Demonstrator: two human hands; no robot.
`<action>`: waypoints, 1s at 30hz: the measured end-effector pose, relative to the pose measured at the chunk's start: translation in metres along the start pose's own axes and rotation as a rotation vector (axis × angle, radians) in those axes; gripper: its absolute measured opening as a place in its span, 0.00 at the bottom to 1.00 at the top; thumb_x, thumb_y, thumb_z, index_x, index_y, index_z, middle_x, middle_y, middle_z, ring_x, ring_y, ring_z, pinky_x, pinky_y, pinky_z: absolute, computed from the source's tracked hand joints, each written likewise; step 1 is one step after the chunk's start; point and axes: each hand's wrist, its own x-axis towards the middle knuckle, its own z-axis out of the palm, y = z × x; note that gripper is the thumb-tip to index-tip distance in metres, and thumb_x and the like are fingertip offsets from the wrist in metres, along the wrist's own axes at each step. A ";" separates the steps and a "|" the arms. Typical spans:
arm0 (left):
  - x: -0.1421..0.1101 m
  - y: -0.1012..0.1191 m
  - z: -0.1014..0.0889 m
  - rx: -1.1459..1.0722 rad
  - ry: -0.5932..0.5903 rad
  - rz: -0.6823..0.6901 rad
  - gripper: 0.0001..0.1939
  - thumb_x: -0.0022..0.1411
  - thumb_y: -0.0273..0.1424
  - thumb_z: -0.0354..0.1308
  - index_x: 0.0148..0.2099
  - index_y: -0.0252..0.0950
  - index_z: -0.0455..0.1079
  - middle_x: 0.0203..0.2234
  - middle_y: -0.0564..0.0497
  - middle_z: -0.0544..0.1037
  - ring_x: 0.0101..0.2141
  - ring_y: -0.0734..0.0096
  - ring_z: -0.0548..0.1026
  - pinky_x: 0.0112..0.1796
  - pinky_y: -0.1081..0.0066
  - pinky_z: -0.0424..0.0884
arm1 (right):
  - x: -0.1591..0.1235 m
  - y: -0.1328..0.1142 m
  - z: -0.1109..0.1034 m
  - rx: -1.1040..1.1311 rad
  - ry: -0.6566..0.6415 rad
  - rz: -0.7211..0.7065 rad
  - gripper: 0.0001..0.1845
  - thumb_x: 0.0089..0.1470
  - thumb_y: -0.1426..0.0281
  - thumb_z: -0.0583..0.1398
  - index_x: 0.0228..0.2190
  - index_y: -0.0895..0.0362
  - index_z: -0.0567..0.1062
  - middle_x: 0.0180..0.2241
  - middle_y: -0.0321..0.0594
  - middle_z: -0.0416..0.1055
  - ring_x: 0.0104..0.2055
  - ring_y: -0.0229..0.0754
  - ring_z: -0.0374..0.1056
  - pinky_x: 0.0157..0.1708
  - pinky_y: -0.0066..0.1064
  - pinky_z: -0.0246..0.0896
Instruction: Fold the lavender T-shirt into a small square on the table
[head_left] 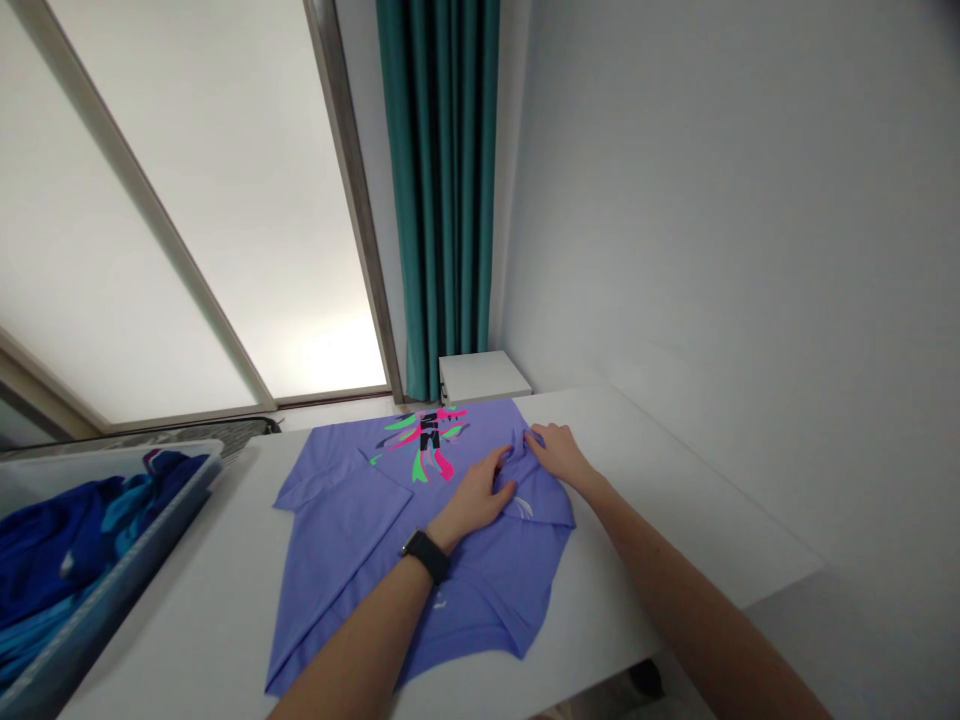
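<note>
A purple T-shirt [337,540] lies spread on the white table, one part folded over across its left side. Its pink, green and black print [431,440] faces up near the far edge. My left hand [484,490], with a black watch on the wrist, reaches across the shirt and pinches a bunched bit of fabric on the right side. Close beside it, my right hand [556,450] grips the same gathered area from the right. A small white logo shows just below the fingers.
On the left stands a plastic bin [161,540] holding blue clothes [67,540]. The white table [675,480] runs along a wall on the right. Beyond its far edge are a small white cabinet [484,375], a green curtain [446,200] and frosted sliding doors [225,200].
</note>
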 end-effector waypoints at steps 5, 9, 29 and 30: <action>0.000 0.000 0.001 0.033 0.005 0.014 0.26 0.62 0.29 0.54 0.62 0.36 0.59 0.41 0.47 0.76 0.41 0.64 0.74 0.45 0.64 0.70 | -0.001 0.004 0.011 -0.014 -0.001 0.035 0.15 0.66 0.65 0.51 0.43 0.56 0.75 0.41 0.48 0.77 0.46 0.48 0.70 0.47 0.36 0.53; -0.002 0.004 0.001 0.131 -0.019 0.050 0.22 0.65 0.28 0.50 0.61 0.36 0.61 0.35 0.50 0.75 0.38 0.65 0.74 0.44 0.65 0.68 | -0.006 0.013 0.014 0.014 0.011 0.036 0.16 0.66 0.66 0.50 0.45 0.55 0.76 0.42 0.45 0.78 0.46 0.46 0.70 0.46 0.36 0.53; -0.019 0.024 -0.039 0.617 -0.074 0.088 0.14 0.68 0.27 0.47 0.52 0.38 0.70 0.43 0.43 0.75 0.46 0.56 0.71 0.48 0.58 0.64 | -0.011 0.025 0.018 0.056 0.040 0.005 0.18 0.62 0.71 0.52 0.50 0.55 0.73 0.49 0.45 0.75 0.48 0.47 0.67 0.47 0.37 0.54; -0.025 0.029 -0.041 0.608 -0.101 0.130 0.15 0.68 0.28 0.47 0.53 0.38 0.69 0.44 0.43 0.74 0.47 0.56 0.70 0.49 0.58 0.64 | -0.011 0.024 0.018 0.056 0.041 0.004 0.18 0.62 0.71 0.52 0.50 0.55 0.73 0.49 0.45 0.75 0.49 0.47 0.67 0.47 0.37 0.54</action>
